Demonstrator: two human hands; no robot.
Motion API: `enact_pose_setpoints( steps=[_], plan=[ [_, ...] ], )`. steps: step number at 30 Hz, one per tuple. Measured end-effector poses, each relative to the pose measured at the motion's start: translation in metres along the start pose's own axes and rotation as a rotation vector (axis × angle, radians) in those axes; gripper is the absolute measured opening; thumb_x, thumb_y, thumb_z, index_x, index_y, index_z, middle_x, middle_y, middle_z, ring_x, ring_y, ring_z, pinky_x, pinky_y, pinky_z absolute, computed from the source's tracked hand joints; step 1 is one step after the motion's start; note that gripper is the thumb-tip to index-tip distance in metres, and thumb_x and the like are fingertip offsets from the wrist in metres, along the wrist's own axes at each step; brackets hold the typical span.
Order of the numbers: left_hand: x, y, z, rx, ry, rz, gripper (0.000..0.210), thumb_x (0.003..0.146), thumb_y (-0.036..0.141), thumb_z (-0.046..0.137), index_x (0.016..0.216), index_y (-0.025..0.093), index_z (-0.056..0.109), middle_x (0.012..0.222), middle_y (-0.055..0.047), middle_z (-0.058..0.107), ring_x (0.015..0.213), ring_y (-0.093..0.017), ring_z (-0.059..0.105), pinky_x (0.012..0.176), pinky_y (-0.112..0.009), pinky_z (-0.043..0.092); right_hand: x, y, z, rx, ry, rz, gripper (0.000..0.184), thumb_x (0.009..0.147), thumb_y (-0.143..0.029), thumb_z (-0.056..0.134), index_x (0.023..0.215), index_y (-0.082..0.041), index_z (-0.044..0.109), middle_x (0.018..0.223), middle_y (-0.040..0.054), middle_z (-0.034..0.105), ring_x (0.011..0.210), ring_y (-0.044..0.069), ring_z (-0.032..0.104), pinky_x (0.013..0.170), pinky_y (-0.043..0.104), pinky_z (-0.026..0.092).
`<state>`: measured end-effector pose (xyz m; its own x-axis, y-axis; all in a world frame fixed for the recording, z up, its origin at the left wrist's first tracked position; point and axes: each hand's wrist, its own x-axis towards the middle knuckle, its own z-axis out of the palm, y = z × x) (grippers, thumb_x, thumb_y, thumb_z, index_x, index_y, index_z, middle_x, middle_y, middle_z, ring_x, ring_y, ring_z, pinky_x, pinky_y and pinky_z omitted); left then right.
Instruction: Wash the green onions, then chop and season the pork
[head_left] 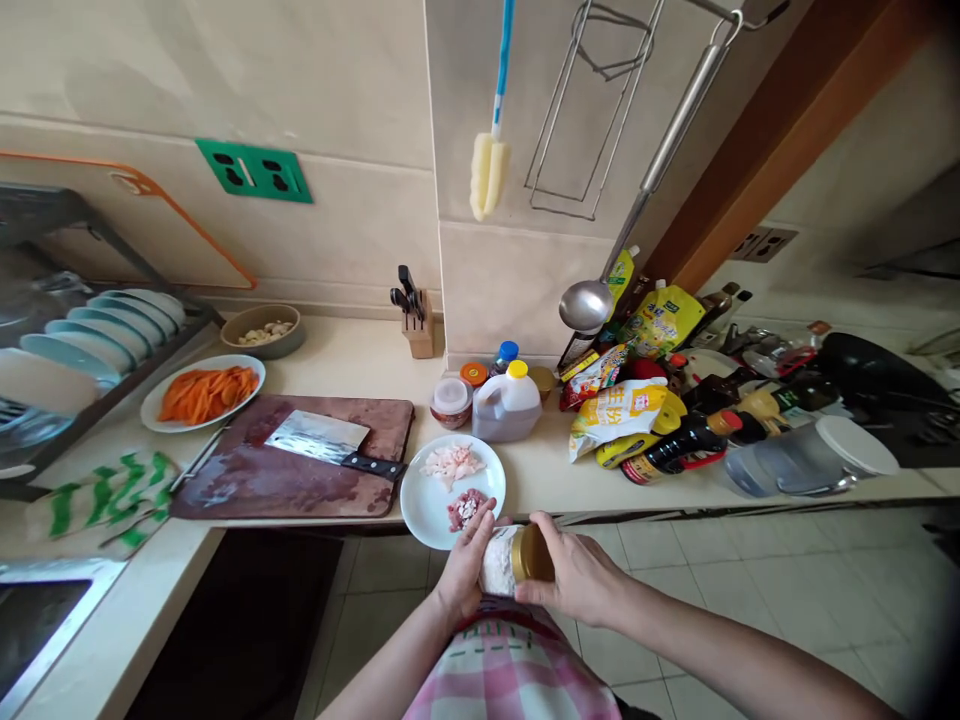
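Tilted on its side in front of my body is a clear jar of white powder (pixel 497 562). My left hand (pixel 463 568) grips its body, while my right hand (pixel 574 572) is closed around its gold lid (pixel 534 555). Whether the lid is loose or tight I cannot tell. Just beyond my left fingers, a white plate (pixel 416 500) lies at the counter's front edge. It carries pale chopped meat (pixel 452 464) and a darker red portion of meat (pixel 463 508) with white powder on top.
A cleaver (pixel 319 440) rests on the brown cutting board (pixel 247 490), its handle over the right edge. Carrot strips fill a plate (pixel 150 410) beyond. Bottles and seasoning bags (pixel 626 415) crowd the right. A ladle (pixel 586 305) hangs above; a jug (pixel 506 408) stands behind the meat plate.
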<state>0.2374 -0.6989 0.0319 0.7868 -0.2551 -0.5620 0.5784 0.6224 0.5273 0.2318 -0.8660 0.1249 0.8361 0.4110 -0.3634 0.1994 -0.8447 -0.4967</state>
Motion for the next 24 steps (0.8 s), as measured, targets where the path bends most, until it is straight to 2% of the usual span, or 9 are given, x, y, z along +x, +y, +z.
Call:
enact_pose_setpoints(
  steps=[3, 4, 6, 9, 13, 15, 18, 21, 24],
  plan=[
    [-0.003, 0.001, -0.002, 0.007, -0.019, -0.058, 0.052, 0.076, 0.041, 0.063, 0.122, 0.02, 0.051, 0.11, -0.011, 0.063, 0.093, -0.024, 0.063, 0.079, -0.035, 0.051, -0.008, -0.006, 0.0, -0.022, 0.028, -0.138, 0.089, 0.065, -0.055, 0.064, 0.137, -0.026, 0.021, 0.122, 0.0124, 0.046, 0.105, 0.028, 0.052, 0.082, 0.037, 0.044],
    [-0.005, 0.001, -0.001, 0.019, -0.023, -0.076, 0.05, 0.076, 0.04, 0.063, 0.121, 0.021, 0.052, 0.109, -0.011, 0.064, 0.092, -0.024, 0.064, 0.078, -0.035, 0.052, -0.011, -0.007, 0.0, -0.056, 0.038, -0.19, 0.086, 0.064, -0.05, 0.066, 0.136, -0.03, 0.023, 0.125, 0.0105, 0.042, 0.107, 0.027, 0.05, 0.084, 0.036, 0.043],
    [-0.009, 0.0, 0.002, 0.058, -0.022, -0.103, 0.05, 0.075, 0.038, 0.065, 0.121, 0.021, 0.052, 0.104, -0.01, 0.066, 0.086, -0.022, 0.065, 0.074, -0.033, 0.053, -0.018, -0.007, 0.004, -0.115, 0.048, -0.209, 0.076, 0.064, -0.043, 0.067, 0.131, -0.031, 0.033, 0.118, 0.0077, 0.043, 0.1, 0.025, 0.052, 0.081, 0.035, 0.044],
    [-0.014, -0.005, 0.005, 0.125, -0.032, -0.153, 0.051, 0.074, 0.039, 0.066, 0.119, 0.02, 0.052, 0.095, -0.008, 0.068, 0.077, -0.02, 0.066, 0.069, -0.031, 0.053, -0.028, -0.01, 0.024, -0.048, 0.108, -0.097, 0.067, 0.063, -0.041, 0.065, 0.123, -0.026, 0.039, 0.106, 0.006, 0.046, 0.087, 0.021, 0.055, 0.074, 0.033, 0.046],
    [-0.017, -0.013, 0.003, 0.172, -0.056, -0.316, 0.056, 0.073, 0.045, 0.064, 0.118, 0.016, 0.05, 0.077, -0.006, 0.067, 0.064, -0.019, 0.064, 0.062, -0.031, 0.052, -0.035, -0.019, 0.062, 0.184, 0.311, 0.139, 0.049, 0.076, -0.037, 0.051, 0.119, -0.02, 0.035, 0.1, 0.0081, 0.053, 0.085, 0.02, 0.057, 0.074, 0.034, 0.046],
    [-0.015, -0.015, -0.001, 0.178, -0.033, -0.377, 0.058, 0.073, 0.046, 0.064, 0.119, 0.015, 0.047, 0.072, -0.005, 0.065, 0.06, -0.019, 0.063, 0.059, -0.032, 0.051, -0.037, -0.02, 0.073, 0.269, 0.351, 0.253, 0.041, 0.08, -0.037, 0.045, 0.116, -0.02, 0.036, 0.097, 0.008, 0.056, 0.084, 0.021, 0.057, 0.074, 0.035, 0.046],
    [-0.011, -0.016, -0.004, 0.166, -0.025, -0.391, 0.058, 0.074, 0.047, 0.063, 0.119, 0.014, 0.046, 0.071, -0.004, 0.064, 0.059, -0.019, 0.062, 0.059, -0.033, 0.051, -0.04, -0.016, 0.068, 0.373, 0.29, 0.276, 0.047, 0.079, -0.041, 0.048, 0.12, -0.022, 0.036, 0.107, 0.0089, 0.056, 0.095, 0.022, 0.057, 0.08, 0.035, 0.046],
    [-0.009, -0.015, -0.002, 0.131, -0.071, -0.374, 0.055, 0.076, 0.046, 0.061, 0.118, 0.014, 0.047, 0.074, -0.005, 0.064, 0.062, -0.019, 0.063, 0.063, -0.034, 0.051, -0.043, -0.008, 0.048, 0.379, 0.189, 0.116, 0.068, 0.072, -0.037, 0.058, 0.132, -0.025, 0.029, 0.128, 0.009, 0.045, 0.115, 0.023, 0.046, 0.093, 0.035, 0.04],
    [-0.006, -0.013, 0.003, 0.119, -0.095, -0.326, 0.051, 0.077, 0.045, 0.06, 0.116, 0.015, 0.049, 0.078, -0.005, 0.065, 0.064, -0.019, 0.064, 0.066, -0.035, 0.051, -0.044, -0.004, 0.035, 0.306, 0.177, 0.031, 0.073, 0.069, -0.03, 0.061, 0.134, -0.028, 0.028, 0.126, 0.0074, 0.046, 0.113, 0.022, 0.047, 0.094, 0.035, 0.038]
  ],
)
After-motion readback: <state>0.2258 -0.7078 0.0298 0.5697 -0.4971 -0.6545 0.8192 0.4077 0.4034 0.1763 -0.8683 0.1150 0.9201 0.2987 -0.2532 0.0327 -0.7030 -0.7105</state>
